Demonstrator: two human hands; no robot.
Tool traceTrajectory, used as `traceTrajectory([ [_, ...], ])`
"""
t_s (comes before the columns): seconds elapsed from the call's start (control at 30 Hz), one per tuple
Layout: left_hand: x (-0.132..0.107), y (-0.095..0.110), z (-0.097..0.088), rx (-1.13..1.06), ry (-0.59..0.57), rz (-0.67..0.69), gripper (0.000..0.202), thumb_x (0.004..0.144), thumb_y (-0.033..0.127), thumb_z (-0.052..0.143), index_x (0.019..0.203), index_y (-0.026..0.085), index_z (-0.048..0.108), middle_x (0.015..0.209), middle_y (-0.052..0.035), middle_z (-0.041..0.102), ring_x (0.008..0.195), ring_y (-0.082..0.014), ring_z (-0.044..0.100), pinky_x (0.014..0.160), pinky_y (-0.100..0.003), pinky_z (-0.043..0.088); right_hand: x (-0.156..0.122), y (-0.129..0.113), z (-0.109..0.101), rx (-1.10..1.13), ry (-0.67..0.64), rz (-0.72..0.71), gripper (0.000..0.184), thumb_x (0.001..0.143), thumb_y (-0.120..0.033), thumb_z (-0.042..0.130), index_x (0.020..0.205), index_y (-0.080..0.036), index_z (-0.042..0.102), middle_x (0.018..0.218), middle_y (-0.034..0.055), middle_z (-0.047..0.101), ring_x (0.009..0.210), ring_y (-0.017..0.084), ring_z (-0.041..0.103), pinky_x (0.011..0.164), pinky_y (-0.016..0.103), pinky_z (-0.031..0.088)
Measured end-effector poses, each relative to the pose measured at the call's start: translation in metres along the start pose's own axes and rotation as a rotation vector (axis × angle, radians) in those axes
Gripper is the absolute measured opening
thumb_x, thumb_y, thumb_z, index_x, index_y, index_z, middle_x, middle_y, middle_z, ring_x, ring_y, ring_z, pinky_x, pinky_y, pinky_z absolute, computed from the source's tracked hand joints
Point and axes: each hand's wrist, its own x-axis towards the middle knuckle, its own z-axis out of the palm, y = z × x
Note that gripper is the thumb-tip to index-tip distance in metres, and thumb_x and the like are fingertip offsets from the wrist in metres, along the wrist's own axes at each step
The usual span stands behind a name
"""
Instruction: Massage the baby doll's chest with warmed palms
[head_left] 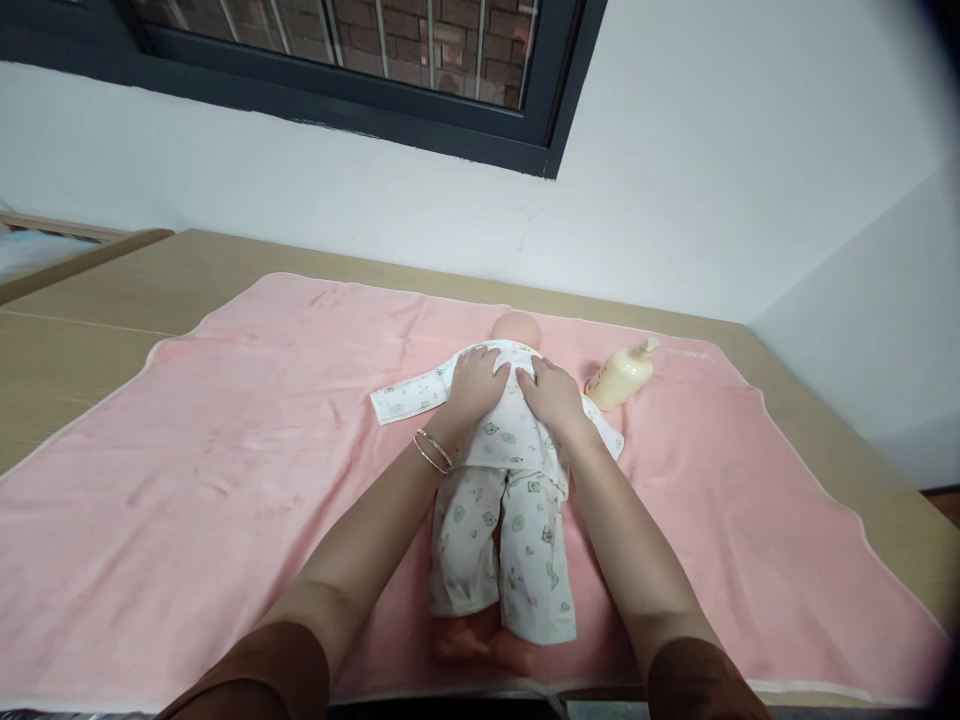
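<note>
A baby doll (511, 435) in a white patterned top and matching trousers (469, 535) lies stretched out, its bald head away from me and no face showing. My left hand (478, 385) rests on the left side of the doll's upper body, fingers laid out on the cloth. On the right side, my right hand (553, 395) lies in the same way, its thumb close to my left thumb. Neither hand grasps anything. One sleeve (409, 397) spreads out to the left; the other is partly hidden behind my right forearm. Bare feet (480, 645) stick out of the trouser legs.
Under the doll, a pink blanket (225, 450) with a pale edge covers much of the wooden table (247, 255). A cream pump bottle (622, 375) lies tilted beside the right sleeve. Behind stand a white wall (660, 180) and a dark-framed window (450, 130).
</note>
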Motion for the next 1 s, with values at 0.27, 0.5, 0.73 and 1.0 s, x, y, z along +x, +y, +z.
traceTrajectory([
  [0.27,-0.022,0.026,-0.039,0.143,-0.26,0.05,0.045,0.107,0.031,0.043,0.143,0.012,0.061,0.154,-0.0237,0.061,0.147,-0.0391,0.054,0.12,-0.054,0.045,-0.022,-0.018,-0.017,-0.137,0.004,-0.093,0.042,0.111,-0.025,0.034,0.135,-0.012,0.065,0.136,0.0222,0.074,0.129,0.035,0.068,0.122,0.053,0.035],
  [0.5,-0.021,0.03,-0.051,0.04,-0.353,0.021,0.04,0.107,0.037,0.042,0.13,0.017,0.068,0.149,-0.0215,0.066,0.14,-0.038,0.061,0.114,-0.053,0.05,-0.01,-0.005,-0.005,-0.04,0.025,-0.083,0.047,0.113,-0.035,0.032,0.146,-0.015,0.06,0.152,0.0199,0.067,0.144,0.035,0.06,0.128,0.059,0.028],
  [0.73,-0.015,0.024,-0.041,-0.011,-0.318,-0.125,0.059,0.109,0.044,0.04,0.163,0.018,0.043,0.181,-0.0193,0.028,0.17,-0.0388,0.022,0.132,-0.068,0.023,0.005,0.009,0.004,0.119,-0.005,-0.046,0.06,0.113,-0.046,0.034,0.163,-0.014,0.045,0.17,0.0184,0.05,0.157,0.035,0.045,0.129,0.064,0.03],
  [1.0,-0.026,0.037,-0.062,0.097,-0.386,-0.005,0.033,0.107,0.032,0.042,0.123,0.021,0.07,0.144,-0.0165,0.072,0.133,-0.0358,0.067,0.122,-0.063,0.041,-0.023,-0.018,-0.02,-0.076,-0.012,-0.07,0.04,0.109,-0.027,0.036,0.12,-0.015,0.072,0.124,0.0203,0.08,0.121,0.038,0.073,0.128,0.079,0.01],
])
